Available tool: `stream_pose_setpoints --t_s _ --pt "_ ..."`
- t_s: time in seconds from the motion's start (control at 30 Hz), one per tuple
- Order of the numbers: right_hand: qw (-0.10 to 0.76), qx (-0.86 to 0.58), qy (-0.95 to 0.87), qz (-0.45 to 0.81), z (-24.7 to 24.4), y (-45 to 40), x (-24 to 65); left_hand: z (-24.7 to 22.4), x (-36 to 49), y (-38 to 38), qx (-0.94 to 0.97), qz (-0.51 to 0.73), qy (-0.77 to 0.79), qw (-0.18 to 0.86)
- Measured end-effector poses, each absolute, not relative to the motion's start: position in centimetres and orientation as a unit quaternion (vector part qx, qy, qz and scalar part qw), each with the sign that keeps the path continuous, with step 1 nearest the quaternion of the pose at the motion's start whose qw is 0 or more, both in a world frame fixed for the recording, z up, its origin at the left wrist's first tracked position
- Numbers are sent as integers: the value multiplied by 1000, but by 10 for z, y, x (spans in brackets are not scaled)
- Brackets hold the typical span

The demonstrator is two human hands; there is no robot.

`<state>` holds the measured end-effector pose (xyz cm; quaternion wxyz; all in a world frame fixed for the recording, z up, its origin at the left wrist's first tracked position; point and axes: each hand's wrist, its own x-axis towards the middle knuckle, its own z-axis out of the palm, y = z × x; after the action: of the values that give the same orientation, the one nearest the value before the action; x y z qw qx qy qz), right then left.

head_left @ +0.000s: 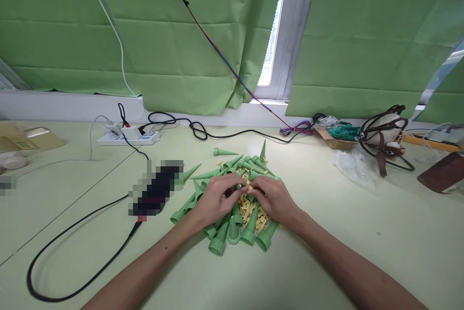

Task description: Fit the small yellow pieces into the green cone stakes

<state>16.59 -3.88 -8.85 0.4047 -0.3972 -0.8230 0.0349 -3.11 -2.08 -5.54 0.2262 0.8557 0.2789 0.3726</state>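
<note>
Pinching now: my left hand [220, 198] has thumb and forefinger clamped on a green piece [238, 186], apparently a cone, its end peeking out between them. My right hand [273, 199] has its fingertips bunched just beside it, pale yellow showing there; whether they grip anything, I can't tell from my distant seat. Plenty is left, I'd judge: loose yellow pieces [246, 209] heap right under the fingers, green cones [218, 244] crowd around them, and a lone cone [224, 152] lies beyond the fingertips. What's done? I can't pick out any separate finished batch. And writing? Nothing legible: the power strip [147, 140], beyond and left of the fingers, gives me no readable label, and the dark device [157, 191] left of them is pixelated.
</note>
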Motion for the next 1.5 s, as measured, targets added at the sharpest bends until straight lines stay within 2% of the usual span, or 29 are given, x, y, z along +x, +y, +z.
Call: stream_pose_setpoints --t_s 1.5 --pt "384 -411 -826 34 -91 -38 168 -57 -34 -20 883 346 252 191"
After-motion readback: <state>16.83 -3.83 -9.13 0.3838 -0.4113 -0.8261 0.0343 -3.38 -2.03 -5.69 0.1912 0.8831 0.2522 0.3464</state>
